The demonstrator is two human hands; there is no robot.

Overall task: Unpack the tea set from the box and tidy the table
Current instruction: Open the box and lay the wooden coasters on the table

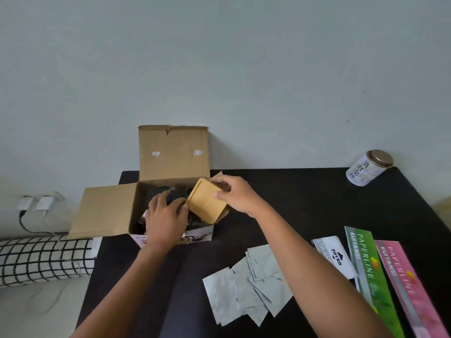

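An open cardboard box [107,211] stands at the far left of the black table [305,203], its flaps spread. Dark tea set pieces [156,191] lie inside, mostly hidden. My left hand [166,220] reaches into the box, fingers curled over a dark round piece. My right hand [235,195] pinches the top edge of a tan rounded board [203,202] and holds it tilted over the box's right side.
Several grey paper sheets [249,284] lie scattered at the table's middle front. A white Joyko packet [335,256] and green [371,272] and pink [410,286] Paperline pads lie at the right. A white tin [368,168] stands at the far right corner. A checked pillow [44,259] lies left.
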